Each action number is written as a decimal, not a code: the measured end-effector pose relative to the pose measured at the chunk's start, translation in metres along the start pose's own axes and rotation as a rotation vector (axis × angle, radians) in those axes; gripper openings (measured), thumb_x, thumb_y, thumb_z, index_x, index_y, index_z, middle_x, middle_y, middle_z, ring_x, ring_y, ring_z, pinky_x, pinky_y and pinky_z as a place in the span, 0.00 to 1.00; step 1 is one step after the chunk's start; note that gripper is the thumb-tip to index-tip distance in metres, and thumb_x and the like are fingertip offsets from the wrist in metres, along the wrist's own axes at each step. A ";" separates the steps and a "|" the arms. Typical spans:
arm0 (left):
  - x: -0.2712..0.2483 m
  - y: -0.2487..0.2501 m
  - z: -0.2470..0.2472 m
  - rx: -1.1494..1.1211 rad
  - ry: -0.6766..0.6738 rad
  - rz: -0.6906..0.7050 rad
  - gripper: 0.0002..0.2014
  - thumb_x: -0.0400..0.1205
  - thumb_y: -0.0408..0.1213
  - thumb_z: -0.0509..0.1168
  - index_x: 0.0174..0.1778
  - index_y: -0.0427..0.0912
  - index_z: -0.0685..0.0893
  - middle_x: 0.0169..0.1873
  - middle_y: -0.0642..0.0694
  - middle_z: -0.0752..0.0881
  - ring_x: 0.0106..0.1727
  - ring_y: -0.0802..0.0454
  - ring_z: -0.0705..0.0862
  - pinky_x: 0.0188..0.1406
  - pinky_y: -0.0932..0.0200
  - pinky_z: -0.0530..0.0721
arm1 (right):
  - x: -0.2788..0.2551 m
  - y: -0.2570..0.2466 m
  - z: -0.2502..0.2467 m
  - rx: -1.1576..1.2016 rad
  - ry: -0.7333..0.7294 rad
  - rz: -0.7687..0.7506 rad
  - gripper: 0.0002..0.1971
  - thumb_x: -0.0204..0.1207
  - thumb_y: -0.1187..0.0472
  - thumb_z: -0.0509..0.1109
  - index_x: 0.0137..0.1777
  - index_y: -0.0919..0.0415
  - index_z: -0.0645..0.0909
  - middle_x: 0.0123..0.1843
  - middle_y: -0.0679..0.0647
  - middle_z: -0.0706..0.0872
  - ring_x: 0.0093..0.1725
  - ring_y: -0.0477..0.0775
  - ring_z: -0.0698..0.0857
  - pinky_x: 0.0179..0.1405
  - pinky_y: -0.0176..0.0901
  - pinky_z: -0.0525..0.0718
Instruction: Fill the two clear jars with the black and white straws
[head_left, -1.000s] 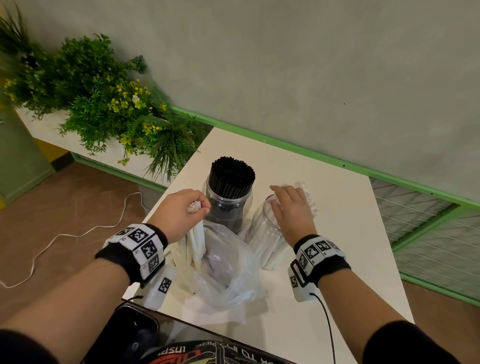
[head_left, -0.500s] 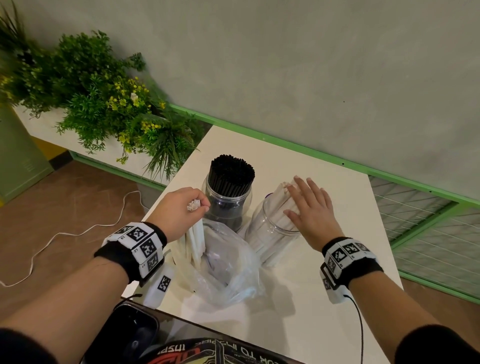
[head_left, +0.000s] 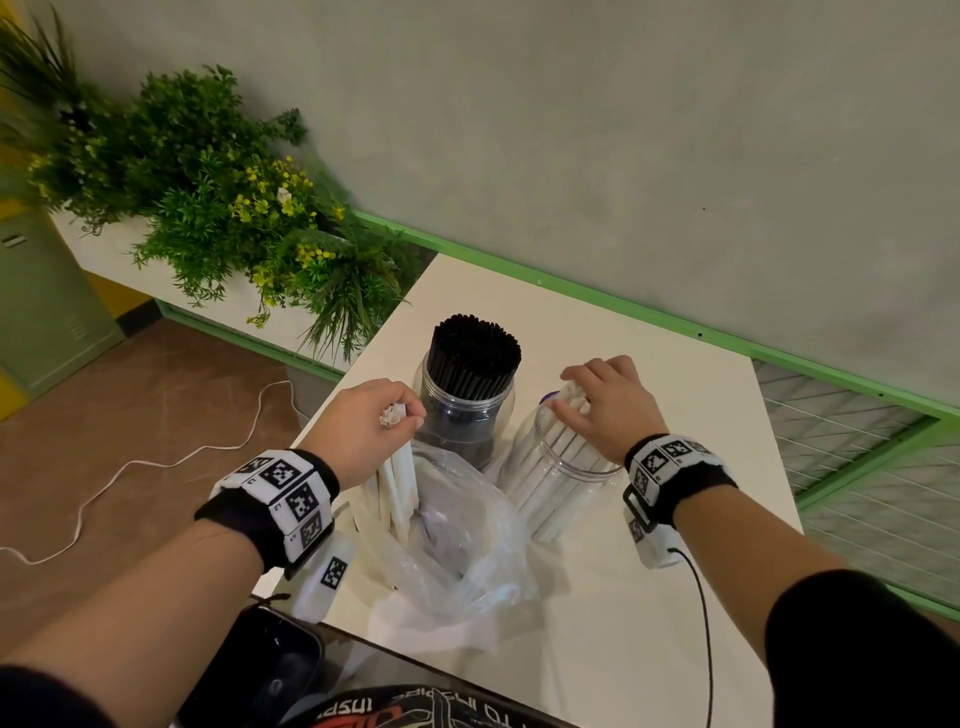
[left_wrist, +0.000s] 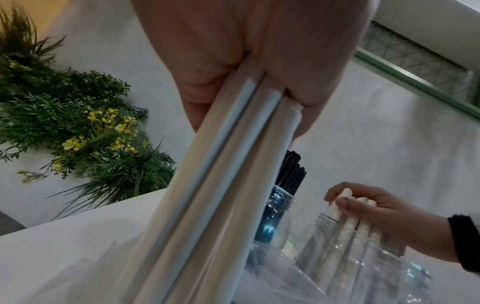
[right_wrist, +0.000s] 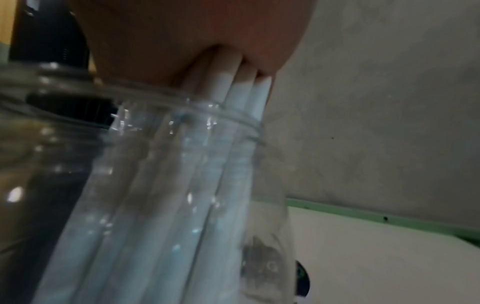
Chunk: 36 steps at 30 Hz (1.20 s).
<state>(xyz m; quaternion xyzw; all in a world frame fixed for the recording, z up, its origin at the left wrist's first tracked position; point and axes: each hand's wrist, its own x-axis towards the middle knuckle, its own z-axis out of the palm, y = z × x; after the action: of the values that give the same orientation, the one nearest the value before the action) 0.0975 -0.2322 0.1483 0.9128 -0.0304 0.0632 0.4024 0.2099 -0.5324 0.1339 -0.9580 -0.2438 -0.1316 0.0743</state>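
Note:
Two clear jars stand on the white table. The left jar is packed with black straws. The right jar leans and holds white straws. My right hand sits on top of it, fingers and thumb curled round the straw tops. My left hand grips the top of a separate bundle of white straws, whose lower ends reach down beside a crumpled clear plastic bag. Close up, that bundle runs out of my fist.
A planter of green plants with yellow flowers stands left of the table. A grey wall with a green rail runs behind, wire mesh at the right. A white cable lies on the floor. A dark object sits at the near edge.
My right hand lay flat with spread fingers against the right jar's far side half a second ago; now it is back over the mouth, gripping the straw tops. The left hand has stayed put.

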 end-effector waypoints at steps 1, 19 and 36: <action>0.000 0.000 0.000 -0.001 0.001 0.001 0.08 0.79 0.38 0.67 0.38 0.57 0.81 0.44 0.60 0.83 0.49 0.64 0.80 0.44 0.74 0.71 | 0.000 -0.003 0.001 -0.013 0.068 -0.007 0.29 0.73 0.31 0.56 0.58 0.52 0.83 0.51 0.47 0.85 0.57 0.56 0.75 0.45 0.50 0.84; 0.001 0.000 0.000 0.005 -0.006 0.015 0.08 0.79 0.37 0.67 0.38 0.56 0.81 0.44 0.60 0.84 0.49 0.64 0.80 0.44 0.74 0.71 | 0.010 -0.003 -0.001 -0.014 -0.043 -0.219 0.23 0.76 0.45 0.60 0.71 0.43 0.76 0.63 0.52 0.80 0.62 0.60 0.77 0.53 0.54 0.82; -0.001 -0.001 0.000 0.016 -0.001 0.019 0.06 0.79 0.37 0.67 0.40 0.54 0.83 0.43 0.62 0.83 0.49 0.68 0.79 0.42 0.78 0.70 | 0.007 -0.007 0.001 0.087 0.073 -0.230 0.11 0.78 0.58 0.67 0.59 0.48 0.85 0.49 0.49 0.83 0.44 0.54 0.80 0.36 0.43 0.80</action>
<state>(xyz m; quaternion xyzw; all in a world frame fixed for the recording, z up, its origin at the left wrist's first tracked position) 0.0969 -0.2316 0.1470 0.9157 -0.0388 0.0668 0.3944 0.2130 -0.5229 0.1356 -0.9141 -0.3548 -0.1631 0.1092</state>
